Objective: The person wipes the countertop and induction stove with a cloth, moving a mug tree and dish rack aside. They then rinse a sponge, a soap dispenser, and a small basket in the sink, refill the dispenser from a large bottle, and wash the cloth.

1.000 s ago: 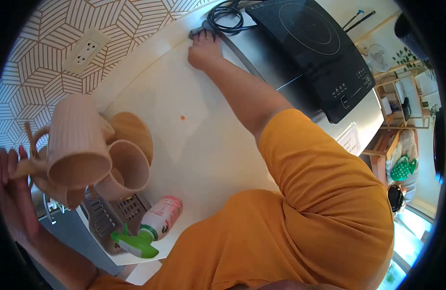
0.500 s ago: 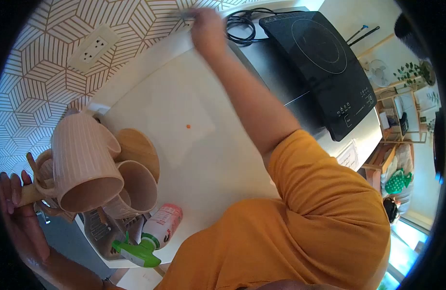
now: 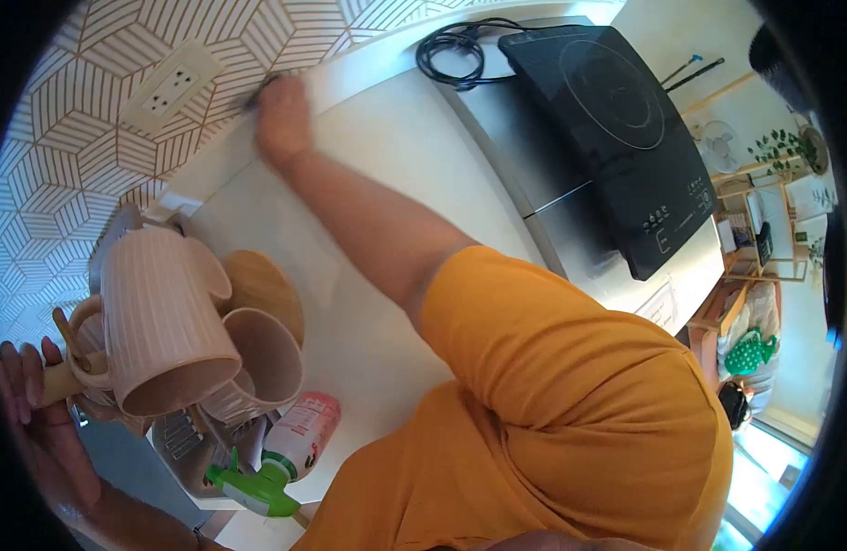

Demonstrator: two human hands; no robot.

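At the left edge my left hand (image 3: pixel 51 441) has its fingers around the top of a wooden post of a mug tree (image 3: pixel 63 382). Pale pink ribbed mugs (image 3: pixel 162 312) hang on its pegs, and its round wooden base (image 3: pixel 272 289) shows behind them. My right hand (image 3: pixel 284 115), smeared by motion, is closed at the low ledge along the patterned wall. A small dark thing (image 3: pixel 261 92) sticks out of its fingers against the wall; its kind is too blurred to tell. My right forearm crosses over the white countertop (image 3: pixel 400 138).
A black induction cooktop (image 3: pixel 626 138) with a coiled black cord (image 3: pixel 451 55) sits on a steel surface at the right. Below the mugs are a metal rack (image 3: pixel 180 441) and a pink spray bottle (image 3: pixel 304 432) with a green trigger. A wall outlet (image 3: pixel 171 89) is above the ledge.
My right hand has swept left along the wall ledge, away from the cord, with the dark thing. The orange speck on the countertop is no longer visible. My left hand stays on the mug tree.
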